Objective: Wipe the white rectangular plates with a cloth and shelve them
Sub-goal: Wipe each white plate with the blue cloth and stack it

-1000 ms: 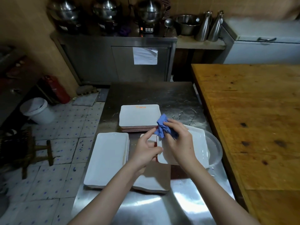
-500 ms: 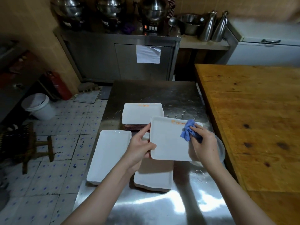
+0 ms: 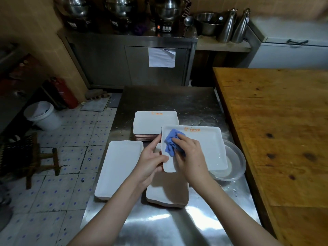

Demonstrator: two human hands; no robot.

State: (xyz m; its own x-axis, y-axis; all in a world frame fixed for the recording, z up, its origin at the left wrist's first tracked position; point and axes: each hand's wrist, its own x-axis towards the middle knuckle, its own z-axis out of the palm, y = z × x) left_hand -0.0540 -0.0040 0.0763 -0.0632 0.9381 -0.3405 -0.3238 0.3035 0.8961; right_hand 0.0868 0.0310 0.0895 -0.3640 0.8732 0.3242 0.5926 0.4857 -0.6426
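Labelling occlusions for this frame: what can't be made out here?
Head view:
Orange print on the held plate: too small, blurred.
Clear bowl: left part hidden behind that plate.
Nearest plate: partly under left hand and forearms; stack or single unclear.
Plate surface under blue cloth and right hand: hidden.

Head-worn wide view, facing forward and down — close above steel table (image 3: 168, 103)

Orange print (image 3: 192, 129) on held plate (image 3: 209, 150), plate stack (image 3: 155, 122): illegible.

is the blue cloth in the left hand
No, the right hand presses the blue cloth onto the plate while the left hand grips the plate's edge.
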